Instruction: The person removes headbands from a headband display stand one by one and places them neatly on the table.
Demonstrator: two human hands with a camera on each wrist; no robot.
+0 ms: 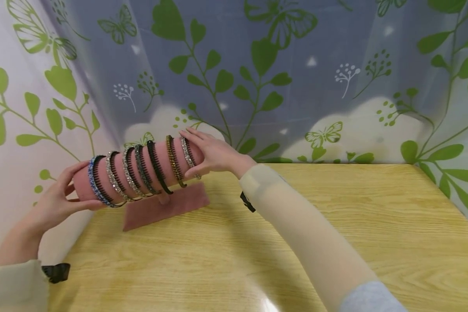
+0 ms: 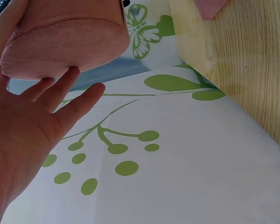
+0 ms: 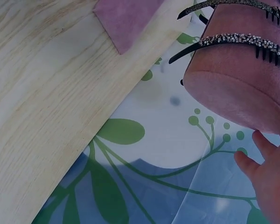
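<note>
A pink plush headband display stand (image 1: pixel 161 152) has a thick padded roll on a flat pink base (image 1: pixel 179 205). Around the roll sit several toothed headbands, among them a blue glittery headband (image 1: pixel 92 182) at the left end, a gold-brown headband (image 1: pixel 173 158), and a silver sparkly headband (image 1: pixel 186 151) at the right end. My left hand (image 1: pixel 56 197) grips the roll's left end, thumb in front and fingers behind. At the right end my right hand (image 1: pixel 214 151) holds the roll, thumb in front, fingers over the top. The roll tilts, its right end higher in the head view.
The stand is at the left back of a light wood table (image 1: pixel 335 225). A patterned curtain (image 1: pixel 234 52) with green leaves and butterflies hangs behind and along the sides. Black straps (image 1: pixel 248 202) are worn at both wrists.
</note>
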